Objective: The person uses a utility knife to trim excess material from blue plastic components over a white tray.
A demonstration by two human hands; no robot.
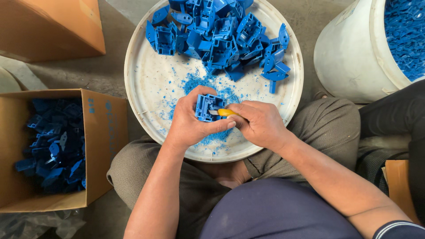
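Holding: I see my left hand gripping a blue plastic part mid-frame.
Cutting: my right hand is closed around a yellow knife, touching it.
Below: white tray with blue bits.

Operator clothing: olive-grey trousers, creased at both knees. Dark navy upper garment. Right sleeve cuff navy with thin white stripe. Both forearms bare; no gloves worn.
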